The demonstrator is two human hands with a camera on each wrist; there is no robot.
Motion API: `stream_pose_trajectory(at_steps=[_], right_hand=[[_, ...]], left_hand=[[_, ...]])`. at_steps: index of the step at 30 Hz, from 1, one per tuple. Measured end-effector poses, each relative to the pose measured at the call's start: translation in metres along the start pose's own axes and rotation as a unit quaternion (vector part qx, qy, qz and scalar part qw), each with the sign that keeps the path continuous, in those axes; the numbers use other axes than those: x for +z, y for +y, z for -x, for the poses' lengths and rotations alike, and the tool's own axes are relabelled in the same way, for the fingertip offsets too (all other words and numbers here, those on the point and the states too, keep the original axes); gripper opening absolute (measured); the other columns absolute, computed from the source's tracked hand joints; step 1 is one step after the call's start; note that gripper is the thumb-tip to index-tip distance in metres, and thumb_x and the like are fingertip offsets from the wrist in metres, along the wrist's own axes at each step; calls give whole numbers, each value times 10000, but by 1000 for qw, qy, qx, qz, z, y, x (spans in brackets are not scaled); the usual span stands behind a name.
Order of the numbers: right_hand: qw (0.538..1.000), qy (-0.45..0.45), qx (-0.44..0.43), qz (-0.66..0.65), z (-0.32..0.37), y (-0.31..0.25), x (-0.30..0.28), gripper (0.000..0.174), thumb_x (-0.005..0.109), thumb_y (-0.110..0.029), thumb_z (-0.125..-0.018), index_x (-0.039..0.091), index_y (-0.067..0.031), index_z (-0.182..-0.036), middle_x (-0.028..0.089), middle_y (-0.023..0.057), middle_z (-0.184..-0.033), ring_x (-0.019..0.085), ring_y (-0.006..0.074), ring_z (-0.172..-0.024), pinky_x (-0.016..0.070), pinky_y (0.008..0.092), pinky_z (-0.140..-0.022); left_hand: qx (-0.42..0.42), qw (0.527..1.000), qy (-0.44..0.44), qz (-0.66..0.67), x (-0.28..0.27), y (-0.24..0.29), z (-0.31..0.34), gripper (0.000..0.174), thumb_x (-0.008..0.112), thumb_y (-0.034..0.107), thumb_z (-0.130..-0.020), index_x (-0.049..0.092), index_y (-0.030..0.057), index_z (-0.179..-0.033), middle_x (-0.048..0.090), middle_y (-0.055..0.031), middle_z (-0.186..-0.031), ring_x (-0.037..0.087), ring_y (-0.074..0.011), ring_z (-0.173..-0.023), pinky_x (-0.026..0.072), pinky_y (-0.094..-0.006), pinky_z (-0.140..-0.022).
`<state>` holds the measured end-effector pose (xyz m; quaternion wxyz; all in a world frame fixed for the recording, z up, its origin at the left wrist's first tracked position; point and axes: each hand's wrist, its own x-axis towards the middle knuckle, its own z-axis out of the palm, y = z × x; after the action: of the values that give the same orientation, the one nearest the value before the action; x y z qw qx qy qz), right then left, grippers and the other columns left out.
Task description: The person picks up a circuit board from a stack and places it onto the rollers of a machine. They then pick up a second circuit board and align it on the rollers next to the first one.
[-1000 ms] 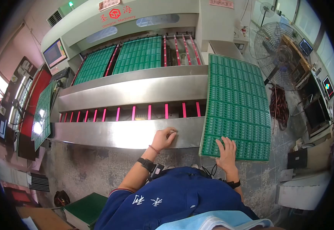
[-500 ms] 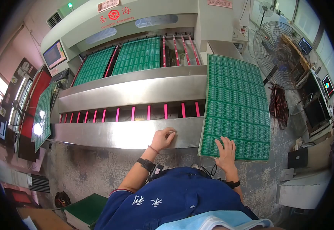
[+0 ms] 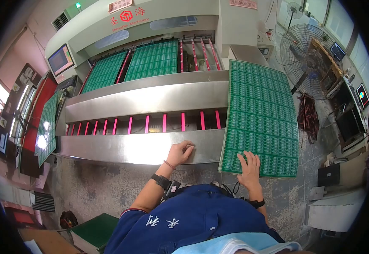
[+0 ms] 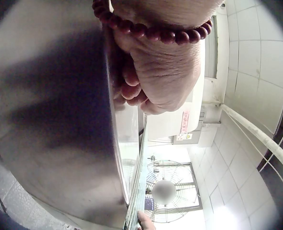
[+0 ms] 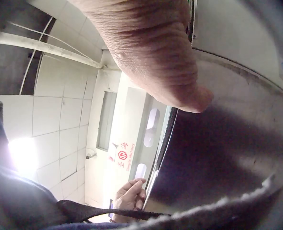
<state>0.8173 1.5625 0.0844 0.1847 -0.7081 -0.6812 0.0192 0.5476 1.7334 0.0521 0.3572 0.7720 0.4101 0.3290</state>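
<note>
On the machine's front metal ledge [image 3: 108, 148] rests my left hand [image 3: 180, 153], fingers loosely curled and holding nothing. The left wrist view shows the same hand [image 4: 163, 76] at the ledge edge, its fingertips tucked in. To the right lies a stack of green printed circuit board panels [image 3: 260, 114]. My right hand [image 3: 250, 171] lies on the stack's near edge, fingers spread and slightly bent over the top panel. In the right wrist view that hand [image 5: 155, 62] hides its own fingertips.
Two green panels [image 3: 152, 61] lie on the machine's bed behind a raised metal bar [image 3: 150, 99]. Pink strips [image 3: 165, 122] cross the slot before it. A leaning panel [image 3: 47, 129] and a monitor [image 3: 60, 59] stand left; a large fan [image 3: 309, 59] stands right.
</note>
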Motion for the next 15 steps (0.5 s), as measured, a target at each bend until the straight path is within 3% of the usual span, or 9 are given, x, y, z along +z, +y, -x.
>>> stream_pose_trajectory(at_steps=[5, 7, 15], right_hand=[[1000, 4, 0, -3, 0, -2, -2, 774, 720, -41, -515, 476, -129, -1245, 419, 133, -1283, 353, 324, -1242, 222, 503, -1065], [1000, 5, -1, -3, 0, -2, -2, 773, 720, -41, -513, 479, -128, -1242, 421, 133, -1282, 353, 324, -1242, 221, 503, -1065], [1000, 7, 2, -3, 0, -2, -1, 761, 713, -38, -519, 482, -122, -1239, 425, 132, -1282, 356, 321, -1241, 224, 499, -1065]], left_hand=[[-3, 1000, 0, -8, -2, 3, 0, 151, 619, 153, -835, 644, 36, -926, 614, -87, -614, 588, -129, -545, 462, -258, -530], [-39, 999, -23, -8, -4, 6, 0, 159, 617, 167, -824, 647, 49, -927, 660, -145, -729, 657, -235, -636, 511, -304, -594], [-33, 999, -20, -4, -4, 7, 0, 159, 615, 161, -826, 647, 38, -923, 662, -143, -736, 656, -229, -633, 509, -300, -593]])
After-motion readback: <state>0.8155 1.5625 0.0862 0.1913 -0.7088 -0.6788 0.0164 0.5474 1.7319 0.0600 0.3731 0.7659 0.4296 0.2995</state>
